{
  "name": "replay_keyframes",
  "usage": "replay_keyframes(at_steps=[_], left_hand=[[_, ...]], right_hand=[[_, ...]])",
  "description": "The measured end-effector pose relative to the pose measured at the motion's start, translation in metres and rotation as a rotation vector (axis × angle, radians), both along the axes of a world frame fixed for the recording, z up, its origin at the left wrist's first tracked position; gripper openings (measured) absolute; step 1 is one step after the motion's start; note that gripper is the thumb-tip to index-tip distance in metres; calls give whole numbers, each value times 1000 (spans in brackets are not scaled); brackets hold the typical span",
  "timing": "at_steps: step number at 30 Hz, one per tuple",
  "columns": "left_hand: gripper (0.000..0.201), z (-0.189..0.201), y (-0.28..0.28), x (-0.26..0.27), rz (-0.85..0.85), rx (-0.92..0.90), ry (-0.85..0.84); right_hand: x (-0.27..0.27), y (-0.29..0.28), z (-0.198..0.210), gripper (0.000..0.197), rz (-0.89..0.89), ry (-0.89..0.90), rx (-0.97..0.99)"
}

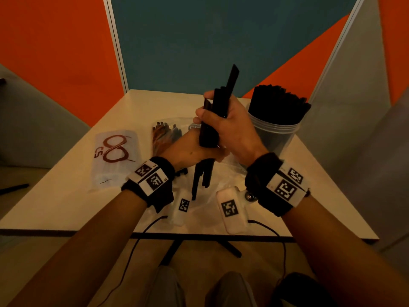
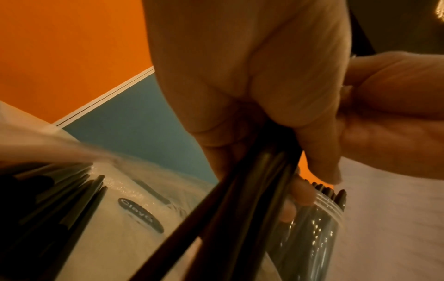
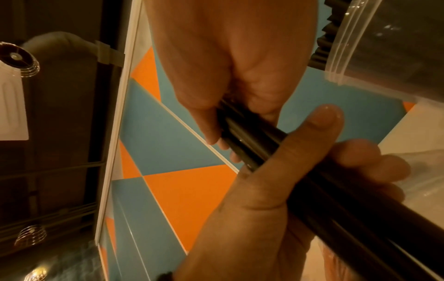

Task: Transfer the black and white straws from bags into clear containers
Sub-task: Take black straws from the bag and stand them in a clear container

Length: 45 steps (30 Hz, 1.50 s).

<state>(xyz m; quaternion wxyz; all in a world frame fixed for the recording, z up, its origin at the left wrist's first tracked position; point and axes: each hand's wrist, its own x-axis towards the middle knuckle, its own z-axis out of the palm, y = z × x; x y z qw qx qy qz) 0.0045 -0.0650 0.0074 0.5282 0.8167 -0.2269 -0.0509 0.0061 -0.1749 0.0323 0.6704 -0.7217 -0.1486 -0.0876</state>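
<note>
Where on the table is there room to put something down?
Bare table shows at the near left, before the printed bag, and along the far edge behind the bags. The middle is crowded: both hands hold black straws over crinkled bags, with the full container at the right.

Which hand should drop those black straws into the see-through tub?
The right hand, probably. It grips the black straws high up, and the clear container stands on its side of the table. The left hand holds them lower down, farther from the container.
</note>
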Motion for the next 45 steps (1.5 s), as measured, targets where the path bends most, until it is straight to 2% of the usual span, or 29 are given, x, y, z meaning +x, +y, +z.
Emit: replay_keyframes(at_steps=[2,5,11,12,15,18,21,23,27,31,34,37,40,43,45], left_hand=[[5,0,-1,-2,5,-15,-30],[24,-3,-3,-1,-10,-72,-44],[45,-10,-3,3,-34,-101,-19],[46,-11,-4,3,-29,-94,-36],[28,-11,-5,1,12,-53,-111],[32,-11,-5,1,-21,-87,-63],[27,-8,-5,4,-19,-75,-55],[27,-6,-5,7,2,-88,-41],[50,-3,5,16,-30,-184,-10],[73,-10,23,28,-23,-5,-62],[91,-22,31,33,1,221,-44],[78,-28,32,34,-53,527,-39],[65,-35,30,36,-136,654,-27],[53,-42,28,41,-158,685,-76],[46,-45,29,44,-162,669,-96]], right_hand=[[-2,0,2,35,-5,4,-21],[-3,0,3,44,-5,17,-35],[-3,-3,-2,45,6,42,-36],[-3,-2,-4,44,17,50,-37],[1,-1,-11,39,48,82,-36],[8,-6,-13,28,81,97,-15],[9,-9,-11,23,79,87,-7],[8,-11,-3,19,75,56,30],[4,-37,42,14,-2,-156,218],[9,-102,102,11,-219,-425,410],[23,-148,116,25,-361,-467,521],[30,-161,103,16,-472,-429,558],[37,-160,77,14,-575,-340,522],[39,-158,57,35,-614,-278,512],[37,-153,49,47,-618,-276,398]])
